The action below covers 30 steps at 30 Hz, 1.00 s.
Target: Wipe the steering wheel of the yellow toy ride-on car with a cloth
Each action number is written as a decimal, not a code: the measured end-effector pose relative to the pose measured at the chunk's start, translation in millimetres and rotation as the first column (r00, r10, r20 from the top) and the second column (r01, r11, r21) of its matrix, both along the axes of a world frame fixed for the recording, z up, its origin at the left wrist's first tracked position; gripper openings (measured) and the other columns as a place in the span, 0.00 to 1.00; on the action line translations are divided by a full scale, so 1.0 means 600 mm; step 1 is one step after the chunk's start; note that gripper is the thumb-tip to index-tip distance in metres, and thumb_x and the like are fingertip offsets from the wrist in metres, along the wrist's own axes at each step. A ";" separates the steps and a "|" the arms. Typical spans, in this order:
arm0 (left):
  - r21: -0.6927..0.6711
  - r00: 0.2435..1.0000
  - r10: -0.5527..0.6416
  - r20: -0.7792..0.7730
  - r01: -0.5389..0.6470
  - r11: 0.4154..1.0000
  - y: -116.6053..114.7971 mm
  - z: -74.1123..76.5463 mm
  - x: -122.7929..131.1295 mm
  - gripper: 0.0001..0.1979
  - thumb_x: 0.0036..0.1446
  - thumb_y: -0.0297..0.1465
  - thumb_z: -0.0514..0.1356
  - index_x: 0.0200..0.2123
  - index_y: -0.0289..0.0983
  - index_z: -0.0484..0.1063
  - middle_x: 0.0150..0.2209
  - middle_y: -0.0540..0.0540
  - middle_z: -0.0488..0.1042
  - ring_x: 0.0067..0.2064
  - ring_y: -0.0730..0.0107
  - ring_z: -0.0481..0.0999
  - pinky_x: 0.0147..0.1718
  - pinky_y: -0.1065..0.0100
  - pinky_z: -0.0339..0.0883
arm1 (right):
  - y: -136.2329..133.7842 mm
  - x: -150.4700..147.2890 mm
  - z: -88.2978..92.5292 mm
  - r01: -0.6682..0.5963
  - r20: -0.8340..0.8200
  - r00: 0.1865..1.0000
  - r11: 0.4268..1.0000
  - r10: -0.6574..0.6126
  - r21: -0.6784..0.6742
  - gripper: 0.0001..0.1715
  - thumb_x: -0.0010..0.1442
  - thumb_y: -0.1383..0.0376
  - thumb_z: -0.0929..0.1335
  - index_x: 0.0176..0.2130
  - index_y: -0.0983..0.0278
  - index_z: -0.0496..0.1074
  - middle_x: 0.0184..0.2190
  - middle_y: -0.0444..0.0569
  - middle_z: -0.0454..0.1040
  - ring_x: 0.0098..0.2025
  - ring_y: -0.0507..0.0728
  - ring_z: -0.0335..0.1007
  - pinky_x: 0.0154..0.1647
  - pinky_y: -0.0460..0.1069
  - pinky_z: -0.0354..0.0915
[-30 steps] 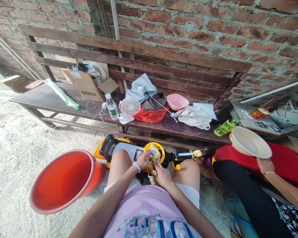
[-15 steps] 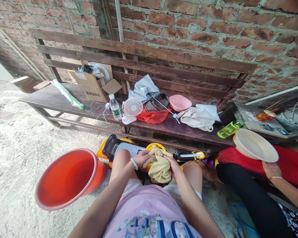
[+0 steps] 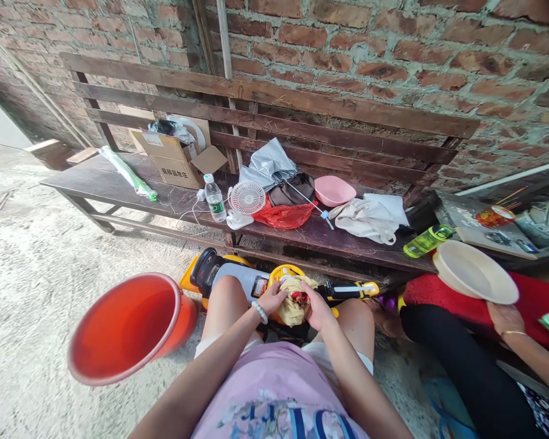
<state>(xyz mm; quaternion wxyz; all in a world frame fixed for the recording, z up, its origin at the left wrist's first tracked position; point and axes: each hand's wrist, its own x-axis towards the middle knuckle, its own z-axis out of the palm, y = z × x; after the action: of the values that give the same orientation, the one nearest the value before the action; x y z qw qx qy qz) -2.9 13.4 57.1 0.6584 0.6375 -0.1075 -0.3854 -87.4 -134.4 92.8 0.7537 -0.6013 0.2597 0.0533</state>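
A crumpled yellowish cloth (image 3: 293,305) with a red patch showing in its folds is bunched between my knees. My left hand (image 3: 272,298), with a bead bracelet on the wrist, grips its left side. On the right side of the cloth my right hand (image 3: 319,306) is closed. The cloth sits over the yellow steering wheel (image 3: 285,272) of a yellow and black toy car (image 3: 219,273) on the floor in front of me.
An orange bucket (image 3: 127,326) stands at my left. A wooden bench (image 3: 119,186) along the brick wall carries a cardboard box (image 3: 176,160), water bottle (image 3: 215,197), small fan (image 3: 246,201), pink bowl (image 3: 333,190) and bags. At right, another person's hand (image 3: 505,317) holds a cream plate (image 3: 473,271).
The cloth went from a small twisted piece to spread wide, then was gathered into a ball over the steering wheel. Both my hands stayed on it. The view shifted slightly.
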 end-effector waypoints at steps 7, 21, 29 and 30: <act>-0.252 0.920 0.048 -0.389 -0.156 0.955 0.000 0.019 -0.006 0.22 0.49 0.39 0.70 0.46 0.37 0.76 0.43 0.41 0.84 0.50 0.55 0.83 0.58 0.54 0.73 | -0.027 -0.024 -0.015 0.144 -0.014 0.989 0.986 -0.145 -0.085 0.43 0.59 0.37 0.69 0.63 0.58 0.69 0.57 0.57 0.79 0.58 0.69 0.76 0.54 0.63 0.76; -0.290 0.872 0.222 -0.436 -0.370 0.883 -0.028 0.043 -0.014 0.25 0.54 0.47 0.66 0.48 0.36 0.75 0.48 0.38 0.83 0.54 0.51 0.81 0.58 0.53 0.74 | 0.060 -0.029 0.016 0.141 0.352 0.930 0.986 -0.102 -0.088 0.64 0.51 0.41 0.76 0.75 0.53 0.49 0.67 0.53 0.69 0.68 0.63 0.66 0.70 0.60 0.63; -0.254 0.767 0.232 -0.599 -0.456 0.853 -0.057 0.034 -0.052 0.19 0.62 0.41 0.63 0.51 0.36 0.73 0.52 0.38 0.81 0.59 0.54 0.79 0.60 0.57 0.74 | 0.081 -0.022 -0.040 0.388 0.136 0.900 0.902 -0.415 0.188 0.58 0.42 0.50 0.81 0.66 0.55 0.61 0.58 0.52 0.78 0.58 0.64 0.77 0.59 0.59 0.74; -0.259 0.758 0.226 -0.612 -0.461 0.849 -0.061 0.030 -0.056 0.18 0.61 0.39 0.64 0.50 0.37 0.72 0.50 0.39 0.82 0.57 0.55 0.80 0.58 0.58 0.75 | 0.077 -0.021 -0.045 0.417 0.100 0.891 0.887 -0.442 0.199 0.55 0.41 0.52 0.82 0.63 0.56 0.64 0.54 0.51 0.80 0.54 0.64 0.79 0.56 0.58 0.76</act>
<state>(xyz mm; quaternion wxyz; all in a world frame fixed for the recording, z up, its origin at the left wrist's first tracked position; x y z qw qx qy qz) -36.4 -23.3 75.1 0.8348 0.3588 0.1364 -0.3946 -100.1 -88.3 65.5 0.8124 -0.4634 0.3266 -0.1360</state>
